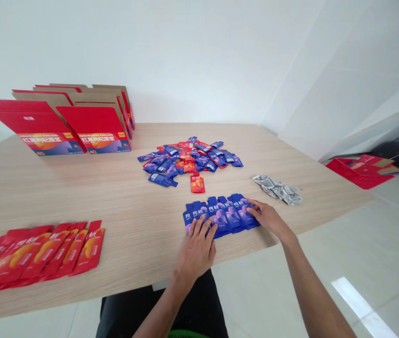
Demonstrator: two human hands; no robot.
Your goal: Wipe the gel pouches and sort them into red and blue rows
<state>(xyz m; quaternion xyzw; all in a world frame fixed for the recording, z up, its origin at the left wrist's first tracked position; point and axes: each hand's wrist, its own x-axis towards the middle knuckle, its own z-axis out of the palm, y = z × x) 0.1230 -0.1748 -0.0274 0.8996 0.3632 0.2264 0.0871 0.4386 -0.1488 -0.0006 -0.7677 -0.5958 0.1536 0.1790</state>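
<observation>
A row of several blue pouches [222, 213] lies overlapped near the front edge of the wooden table [132, 202]. My left hand [197, 249] rests flat on the left end of that row, fingers stretched out. My right hand [266, 217] touches the right end of the row, fingers extended along the last pouch. Beyond the row lies a single red-orange pouch [197, 183], and behind it a loose heap of blue and red pouches [190, 159].
A fanned row of red pouches [37, 253] lies at the front left. Red cardboard boxes with open flaps [75, 122] stand at the back left. Crumpled grey-white wrapping [278, 188] lies right of the heap. More red boxes [361, 169] sit on the floor at right.
</observation>
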